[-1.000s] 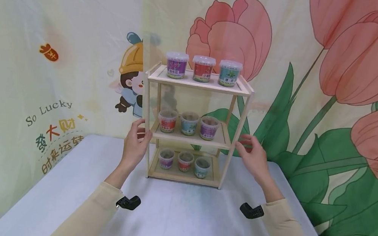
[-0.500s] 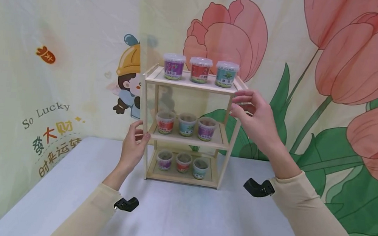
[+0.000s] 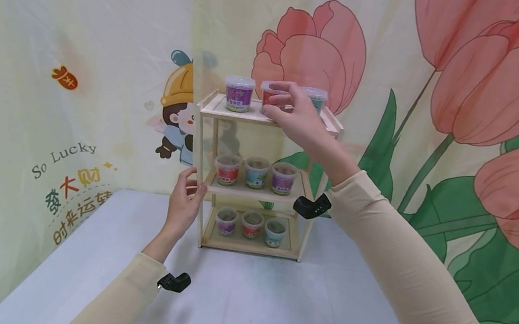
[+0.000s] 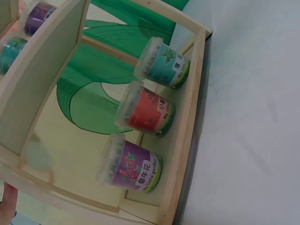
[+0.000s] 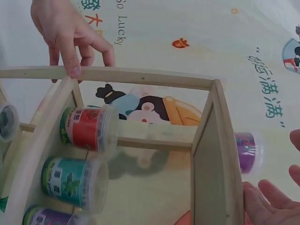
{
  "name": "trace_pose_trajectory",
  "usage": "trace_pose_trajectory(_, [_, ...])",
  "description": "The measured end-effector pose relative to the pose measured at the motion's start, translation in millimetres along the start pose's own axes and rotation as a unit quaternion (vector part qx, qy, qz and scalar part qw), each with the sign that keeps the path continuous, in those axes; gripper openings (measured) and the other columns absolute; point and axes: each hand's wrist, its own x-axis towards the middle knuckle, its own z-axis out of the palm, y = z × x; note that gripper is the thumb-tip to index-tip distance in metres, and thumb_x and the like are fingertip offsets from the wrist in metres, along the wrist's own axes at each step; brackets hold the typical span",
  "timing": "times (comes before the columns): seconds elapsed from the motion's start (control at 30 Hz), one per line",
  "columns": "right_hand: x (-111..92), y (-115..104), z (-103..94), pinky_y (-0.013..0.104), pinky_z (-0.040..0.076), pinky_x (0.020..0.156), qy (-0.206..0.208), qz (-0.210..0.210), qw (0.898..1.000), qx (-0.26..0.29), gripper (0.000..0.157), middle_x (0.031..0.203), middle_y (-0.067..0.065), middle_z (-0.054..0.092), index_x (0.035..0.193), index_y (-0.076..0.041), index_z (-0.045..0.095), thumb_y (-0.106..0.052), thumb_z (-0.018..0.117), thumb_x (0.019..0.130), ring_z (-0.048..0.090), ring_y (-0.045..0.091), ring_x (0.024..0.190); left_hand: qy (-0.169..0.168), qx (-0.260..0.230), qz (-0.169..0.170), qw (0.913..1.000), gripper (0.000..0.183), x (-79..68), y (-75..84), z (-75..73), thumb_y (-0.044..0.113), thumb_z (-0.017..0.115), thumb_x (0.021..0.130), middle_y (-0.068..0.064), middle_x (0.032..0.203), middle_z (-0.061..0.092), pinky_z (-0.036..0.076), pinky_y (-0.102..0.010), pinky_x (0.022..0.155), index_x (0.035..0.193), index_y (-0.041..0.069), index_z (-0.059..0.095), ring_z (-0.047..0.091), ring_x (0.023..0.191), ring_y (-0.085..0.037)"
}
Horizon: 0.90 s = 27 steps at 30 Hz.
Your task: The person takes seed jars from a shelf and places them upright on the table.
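Observation:
A small three-tier wooden rack [image 3: 256,195] stands on the table, with plastic tubs on every tier. My left hand [image 3: 184,199] holds the rack's left side at the middle tier, thumb on the front of the post; the right wrist view shows this left hand [image 5: 70,30] with fingers behind the post. My right hand [image 3: 299,114] is raised at the top tier, fingers bent in front of the red tub [image 3: 268,91] and partly hiding the teal tub [image 3: 318,95]. In the right wrist view its fingers [image 5: 262,199] are spread beside the top board, holding nothing visible. The purple tub [image 3: 239,95] stands to their left.
The middle tier bears a red tub [image 3: 227,170], a teal tub [image 3: 257,173] and a purple tub [image 3: 283,179]. Below are purple [image 4: 136,166], red [image 4: 151,111] and teal tubs [image 4: 166,64]. Behind the white-covered table [image 3: 237,295] hangs a printed tulip backdrop [image 3: 472,99].
My right hand has left the rack's right side, risen, and moved left across to the red tub on the top tier. The left hand stays at the left post. The tubs have not moved.

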Motion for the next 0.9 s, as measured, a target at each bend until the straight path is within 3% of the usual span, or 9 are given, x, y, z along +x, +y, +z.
trace_pose_trajectory(0.27, [28, -13, 25.3, 0.039, 0.049, 0.112, -0.023, 0.035, 0.999, -0.014, 0.065, 0.160, 0.007, 0.048, 0.162, -0.025, 0.038, -0.033, 0.066, 0.105, 0.048, 0.017, 0.145, 0.005, 0.001, 0.002, 1.0000, 0.053, -0.1, 0.1, -2.4, 0.020, 0.061, 0.109, -0.022, 0.133, 0.056, 0.049, -0.057, 0.107, 0.157, 0.019, 0.039, 0.056, 0.127, -0.037])
trace_pose_trajectory(0.53, [43, -22, 39.9, 0.038, 0.045, 0.116, -0.041, 0.067, 0.997, -0.020, 0.071, 0.169, 0.005, 0.038, 0.167, -0.027, 0.028, -0.034, 0.064, 0.105, 0.040, 0.017, 0.153, 0.008, -0.007, 0.007, 0.9999, 0.052, -0.6, -0.9, -3.9, 0.018, 0.061, 0.109, -0.023, 0.132, 0.057, 0.049, -0.057, 0.107, 0.157, 0.017, 0.040, 0.056, 0.126, -0.036])
trace_pose_trajectory(0.9, [58, -26, 49.9, 0.037, 0.041, 0.118, -0.047, 0.077, 0.994, -0.069, 0.080, 0.168, 0.004, 0.036, 0.170, -0.026, 0.020, -0.035, 0.063, 0.104, 0.042, 0.019, 0.146, 0.014, -0.013, 0.015, 0.9997, 0.051, 0.3, -2.2, 0.5, 0.015, 0.062, 0.108, -0.023, 0.129, 0.059, 0.050, -0.056, 0.105, 0.155, 0.016, 0.042, 0.058, 0.123, -0.036])
